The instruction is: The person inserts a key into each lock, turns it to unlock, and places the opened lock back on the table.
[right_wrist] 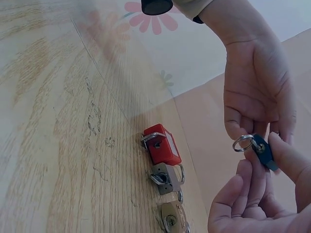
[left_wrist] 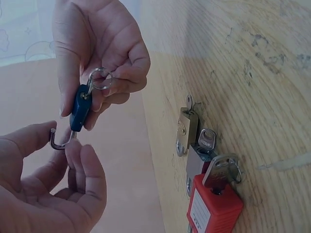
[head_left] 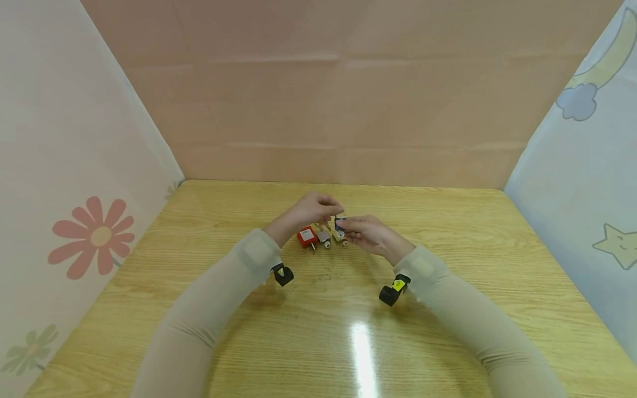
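Between my two hands is a small blue padlock [left_wrist: 80, 109], raised over the table. My right hand [head_left: 368, 232] pinches its body between thumb and fingers. A key with a round metal ring [left_wrist: 101, 69] sits in its keyhole. My left hand [head_left: 313, 209] has its fingertips on the curved shackle [left_wrist: 59, 146], whose hooked end stands out from the body in the left wrist view. Below the hands, a red padlock [head_left: 307, 236], a silver padlock [head_left: 324, 239] and a brass padlock [head_left: 340, 239] lie in a row, each with a key in it.
The wooden table [head_left: 328, 309] runs back to a plain brownish wall panel [head_left: 328, 110]. Printed panels with flowers [head_left: 99, 237] on the left and a star [head_left: 617, 246] on the right flank it. Black wrist cameras hang below both sleeves.
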{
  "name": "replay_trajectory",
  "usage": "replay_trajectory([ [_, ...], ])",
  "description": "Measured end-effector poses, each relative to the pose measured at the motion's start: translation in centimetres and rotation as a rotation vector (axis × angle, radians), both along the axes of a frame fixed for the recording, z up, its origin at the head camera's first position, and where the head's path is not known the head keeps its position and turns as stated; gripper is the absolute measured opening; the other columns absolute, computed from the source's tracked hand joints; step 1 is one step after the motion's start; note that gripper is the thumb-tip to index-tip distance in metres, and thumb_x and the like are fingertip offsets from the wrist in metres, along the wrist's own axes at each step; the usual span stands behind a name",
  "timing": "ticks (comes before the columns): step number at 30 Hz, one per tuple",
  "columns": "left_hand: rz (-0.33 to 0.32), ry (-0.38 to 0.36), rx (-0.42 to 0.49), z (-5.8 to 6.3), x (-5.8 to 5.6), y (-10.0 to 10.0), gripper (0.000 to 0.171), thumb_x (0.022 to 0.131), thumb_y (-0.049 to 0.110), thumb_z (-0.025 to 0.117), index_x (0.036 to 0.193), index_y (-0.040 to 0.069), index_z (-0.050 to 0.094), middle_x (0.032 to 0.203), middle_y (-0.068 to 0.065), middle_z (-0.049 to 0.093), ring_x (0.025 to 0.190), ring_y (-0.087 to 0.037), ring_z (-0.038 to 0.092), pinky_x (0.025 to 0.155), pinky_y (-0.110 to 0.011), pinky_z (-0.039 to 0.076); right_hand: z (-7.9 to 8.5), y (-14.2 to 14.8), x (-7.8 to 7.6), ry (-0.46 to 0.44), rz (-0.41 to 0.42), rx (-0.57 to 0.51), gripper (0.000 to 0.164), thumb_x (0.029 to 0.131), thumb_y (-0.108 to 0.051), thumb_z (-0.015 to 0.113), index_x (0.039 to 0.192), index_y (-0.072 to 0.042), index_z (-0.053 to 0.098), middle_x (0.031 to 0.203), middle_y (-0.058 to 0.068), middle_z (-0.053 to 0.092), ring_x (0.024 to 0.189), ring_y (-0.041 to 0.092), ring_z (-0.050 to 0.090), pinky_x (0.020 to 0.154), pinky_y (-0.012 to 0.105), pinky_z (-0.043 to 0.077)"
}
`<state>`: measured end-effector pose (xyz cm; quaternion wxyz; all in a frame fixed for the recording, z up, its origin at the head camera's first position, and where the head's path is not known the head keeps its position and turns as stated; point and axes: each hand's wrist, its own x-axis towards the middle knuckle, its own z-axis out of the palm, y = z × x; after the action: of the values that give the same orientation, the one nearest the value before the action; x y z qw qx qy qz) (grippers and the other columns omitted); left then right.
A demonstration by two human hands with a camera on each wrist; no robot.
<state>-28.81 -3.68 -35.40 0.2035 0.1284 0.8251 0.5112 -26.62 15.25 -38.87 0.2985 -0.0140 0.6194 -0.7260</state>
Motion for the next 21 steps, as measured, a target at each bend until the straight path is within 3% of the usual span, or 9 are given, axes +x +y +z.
replay_trajectory([
  [4,0.002,-0.028,0.019,-0.12,-0.1,-0.07,0.034,0.099,0.024,0.056,0.126,0.004,0.063,0.131,-0.013,0.059,0.121,-0.035,0.055,0.102,-0.049,0.044,0.02,0.1,-0.03,0.002,-0.009,0.012,0.025,0.1,-0.015,0.055,0.117,0.003,0.054,0.089,-0.002,0.061,0.077,0.009,0.057,0.081,0.023,0.049],
  [12,-0.006,-0.042,0.083,-0.45,-0.11,-0.19,0.031,0.101,0.012,0.051,0.127,0.0,0.061,0.115,-0.016,0.066,0.117,-0.04,0.056,0.102,-0.051,0.043,0.08,0.22,-0.06,0.014,0.002,0.013,0.02,0.099,-0.019,0.056,0.109,-0.001,0.059,0.087,-0.003,0.062,0.078,0.01,0.056,0.082,0.025,0.048],
  [21,0.011,-0.055,0.097,-0.51,-0.11,-0.25,0.031,0.1,0.013,0.053,0.128,0.002,0.061,0.117,-0.018,0.065,0.117,-0.039,0.057,0.103,-0.051,0.043,0.06,0.18,-0.2,0.015,-0.008,0.009,0.014,0.099,-0.018,0.057,0.095,-0.009,0.066,0.086,-0.004,0.065,0.077,0.009,0.058,0.084,0.026,0.048],
])
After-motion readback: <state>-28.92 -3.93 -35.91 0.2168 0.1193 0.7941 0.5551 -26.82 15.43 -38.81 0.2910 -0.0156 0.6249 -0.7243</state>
